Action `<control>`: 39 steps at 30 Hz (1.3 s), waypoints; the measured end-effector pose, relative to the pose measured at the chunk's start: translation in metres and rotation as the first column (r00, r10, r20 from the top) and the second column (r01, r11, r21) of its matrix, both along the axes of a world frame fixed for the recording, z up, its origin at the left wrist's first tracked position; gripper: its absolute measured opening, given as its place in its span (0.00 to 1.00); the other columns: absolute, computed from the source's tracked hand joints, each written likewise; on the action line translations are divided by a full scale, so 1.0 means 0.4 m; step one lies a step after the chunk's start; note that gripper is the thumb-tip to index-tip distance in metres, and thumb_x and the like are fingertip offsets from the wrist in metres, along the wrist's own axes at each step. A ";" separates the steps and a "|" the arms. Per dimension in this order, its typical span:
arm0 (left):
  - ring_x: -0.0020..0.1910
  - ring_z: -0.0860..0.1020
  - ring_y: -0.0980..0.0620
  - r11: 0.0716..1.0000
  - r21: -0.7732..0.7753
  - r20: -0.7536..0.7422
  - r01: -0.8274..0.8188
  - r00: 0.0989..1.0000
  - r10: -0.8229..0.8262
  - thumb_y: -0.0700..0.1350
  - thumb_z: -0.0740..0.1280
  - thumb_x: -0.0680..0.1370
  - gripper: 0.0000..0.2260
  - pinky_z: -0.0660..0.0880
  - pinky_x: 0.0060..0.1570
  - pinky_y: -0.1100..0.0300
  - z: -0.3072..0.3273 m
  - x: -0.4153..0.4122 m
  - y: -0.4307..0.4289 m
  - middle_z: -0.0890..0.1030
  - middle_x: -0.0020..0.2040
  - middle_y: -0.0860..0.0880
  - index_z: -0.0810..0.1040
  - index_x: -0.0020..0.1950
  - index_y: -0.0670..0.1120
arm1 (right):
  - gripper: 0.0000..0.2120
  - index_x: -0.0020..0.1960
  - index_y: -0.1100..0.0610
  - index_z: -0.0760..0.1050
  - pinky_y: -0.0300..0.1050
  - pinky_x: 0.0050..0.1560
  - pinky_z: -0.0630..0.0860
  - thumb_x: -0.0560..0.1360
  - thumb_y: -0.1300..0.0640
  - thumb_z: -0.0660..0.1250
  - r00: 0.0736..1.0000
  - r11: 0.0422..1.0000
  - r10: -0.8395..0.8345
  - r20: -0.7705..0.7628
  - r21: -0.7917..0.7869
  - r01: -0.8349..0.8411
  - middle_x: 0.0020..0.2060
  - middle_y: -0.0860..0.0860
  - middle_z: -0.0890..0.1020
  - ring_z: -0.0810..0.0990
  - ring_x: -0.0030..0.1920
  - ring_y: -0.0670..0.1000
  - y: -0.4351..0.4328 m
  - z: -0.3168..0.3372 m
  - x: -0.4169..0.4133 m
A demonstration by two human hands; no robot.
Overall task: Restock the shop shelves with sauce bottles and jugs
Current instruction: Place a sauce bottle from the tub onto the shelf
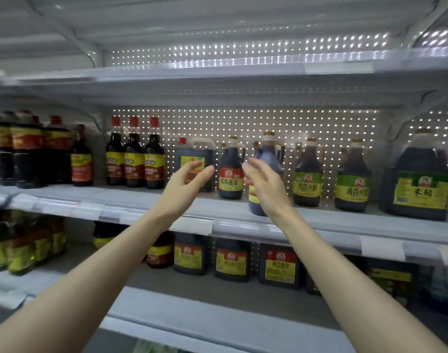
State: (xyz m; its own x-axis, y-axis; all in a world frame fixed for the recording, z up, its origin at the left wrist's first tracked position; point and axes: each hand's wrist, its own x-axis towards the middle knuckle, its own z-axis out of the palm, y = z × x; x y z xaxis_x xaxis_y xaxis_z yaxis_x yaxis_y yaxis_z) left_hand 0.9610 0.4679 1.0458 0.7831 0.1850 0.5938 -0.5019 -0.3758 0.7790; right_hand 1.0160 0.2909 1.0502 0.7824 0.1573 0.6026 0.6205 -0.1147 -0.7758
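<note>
Before the middle shelf [131,196], left hand [189,179] and right hand [266,186], fingers released, red-label jug [231,171] between, blurred jug [268,156] behind right

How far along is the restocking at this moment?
Done: the middle shelf carries a row of bottles and jugs. In hand: nothing is gripped; the left hand and right hand are open, the right one in front of a dark jug standing nearer the shelf edge than its neighbours. Left: that jug probably needs pushing back in line, and the top shelf shows no stock in view.
</note>
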 end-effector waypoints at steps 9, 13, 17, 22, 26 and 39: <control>0.60 0.76 0.55 0.991 0.004 -0.036 -0.135 0.990 0.136 0.67 0.64 0.68 0.34 0.73 0.61 0.53 -0.057 -0.228 0.303 0.77 0.59 0.55 0.68 0.71 0.53 | 0.23 0.70 0.52 0.69 0.53 0.64 0.73 0.78 0.44 0.62 0.984 0.984 0.178 -0.001 0.008 -0.178 0.61 0.49 0.77 0.76 0.62 0.51 0.301 -0.026 -0.165; 0.61 0.75 0.53 0.983 0.000 -0.060 -0.186 0.981 0.186 0.70 0.66 0.69 0.35 0.72 0.60 0.55 -0.095 -0.368 0.504 0.77 0.61 0.53 0.68 0.71 0.55 | 0.22 0.69 0.51 0.69 0.51 0.64 0.73 0.78 0.45 0.63 0.969 0.969 0.245 -0.030 0.033 -0.244 0.56 0.45 0.77 0.77 0.61 0.50 0.508 -0.062 -0.272; 0.60 0.76 0.55 0.972 0.005 -0.062 -0.236 0.970 0.236 0.67 0.66 0.71 0.32 0.72 0.63 0.50 -0.125 -0.529 0.725 0.77 0.61 0.53 0.68 0.71 0.55 | 0.22 0.69 0.52 0.69 0.50 0.63 0.74 0.78 0.45 0.62 0.952 0.953 0.302 -0.056 0.050 -0.299 0.55 0.46 0.78 0.77 0.61 0.51 0.738 -0.092 -0.404; 0.55 0.77 0.58 0.949 0.034 -0.046 -0.312 0.949 0.313 0.61 0.66 0.72 0.29 0.74 0.49 0.62 -0.152 -0.715 0.969 0.79 0.57 0.54 0.69 0.70 0.51 | 0.21 0.68 0.51 0.70 0.51 0.63 0.73 0.79 0.45 0.63 0.924 0.927 0.375 -0.074 0.029 -0.374 0.52 0.43 0.78 0.77 0.61 0.51 1.018 -0.122 -0.547; 0.55 0.78 0.58 0.921 0.037 -0.030 -0.388 0.921 0.389 0.57 0.67 0.75 0.25 0.74 0.48 0.63 -0.147 -0.821 1.146 0.79 0.56 0.54 0.69 0.70 0.51 | 0.21 0.68 0.50 0.71 0.53 0.62 0.75 0.78 0.43 0.63 0.908 0.909 0.416 -0.044 0.006 -0.416 0.60 0.50 0.79 0.78 0.59 0.50 1.218 -0.113 -0.623; 0.53 0.77 0.60 0.870 0.032 -0.032 -0.492 0.870 0.493 0.58 0.64 0.74 0.25 0.74 0.50 0.64 -0.192 -0.874 1.630 0.78 0.54 0.56 0.68 0.70 0.52 | 0.19 0.67 0.52 0.71 0.48 0.58 0.77 0.79 0.46 0.62 0.848 0.848 0.530 -0.027 -0.011 -0.530 0.54 0.46 0.80 0.81 0.52 0.46 1.748 -0.160 -0.645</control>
